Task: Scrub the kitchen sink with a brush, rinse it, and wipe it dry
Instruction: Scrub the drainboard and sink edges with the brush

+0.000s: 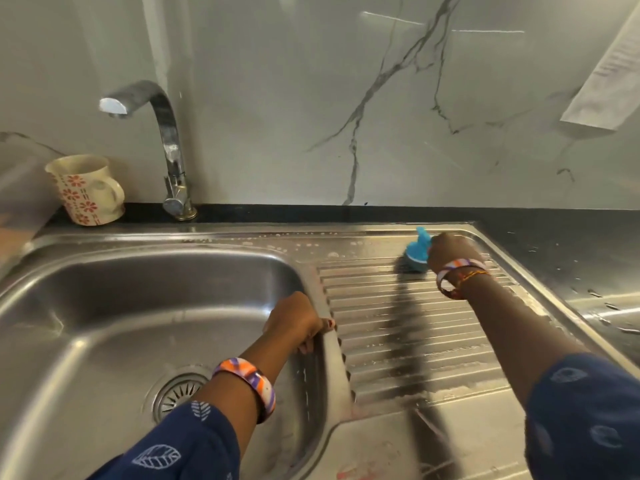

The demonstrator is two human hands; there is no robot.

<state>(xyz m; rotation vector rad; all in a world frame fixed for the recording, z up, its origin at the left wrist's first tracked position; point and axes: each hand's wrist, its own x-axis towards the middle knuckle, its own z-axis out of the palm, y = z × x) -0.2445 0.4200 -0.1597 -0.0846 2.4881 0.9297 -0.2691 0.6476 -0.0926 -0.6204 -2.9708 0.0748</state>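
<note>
A steel sink fills the lower view, with a basin [114, 306] on the left and a ribbed drainboard [388, 327] on the right. My right hand [450, 252] is shut on a blue scrub brush [417, 254], pressed on the far end of the drainboard. Soap suds lie along the drainboard's back and right rim. My left hand [298, 320] grips the ridge between basin and drainboard, fingers curled over its edge. The round drain strainer [176, 393] shows at the basin floor, partly behind my left forearm.
A chrome tap [169, 147] rises behind the basin, its spout over the basin's left; no water runs. A cream mug with red flowers [86, 188] stands left of the tap on the black counter [568, 251]. Marble-look wall panels [346, 98] back the counter.
</note>
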